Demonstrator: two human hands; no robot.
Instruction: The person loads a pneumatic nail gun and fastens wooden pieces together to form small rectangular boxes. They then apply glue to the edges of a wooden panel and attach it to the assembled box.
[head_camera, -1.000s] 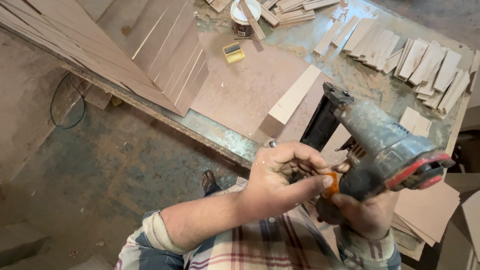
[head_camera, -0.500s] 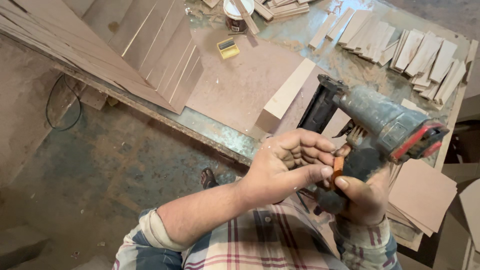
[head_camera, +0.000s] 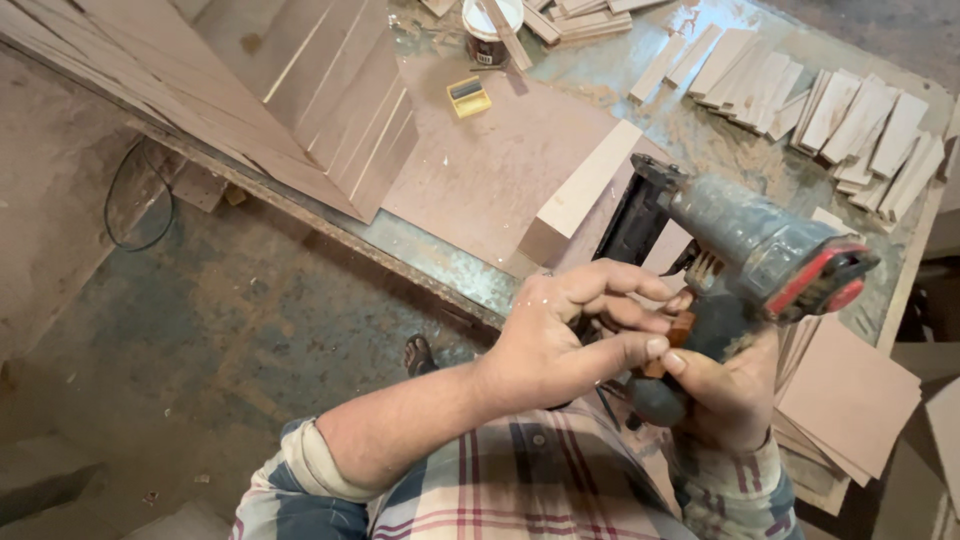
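Hands: right hand (head_camera: 725, 400) grasps nail gun (head_camera: 745, 250) by its handle; left hand (head_camera: 565, 335) pinches small orange part (head_camera: 680, 330) at the grip. Gun held near, right of centre, above bench (head_camera: 450, 265). Far: wood block (head_camera: 580, 190), slats (head_camera: 830, 100), can (head_camera: 490, 30).

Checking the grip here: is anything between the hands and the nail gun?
Nothing visible. The right hand grips the nail gun by its handle from below, and the left hand has its fingertips at the small orange piece by the handle.
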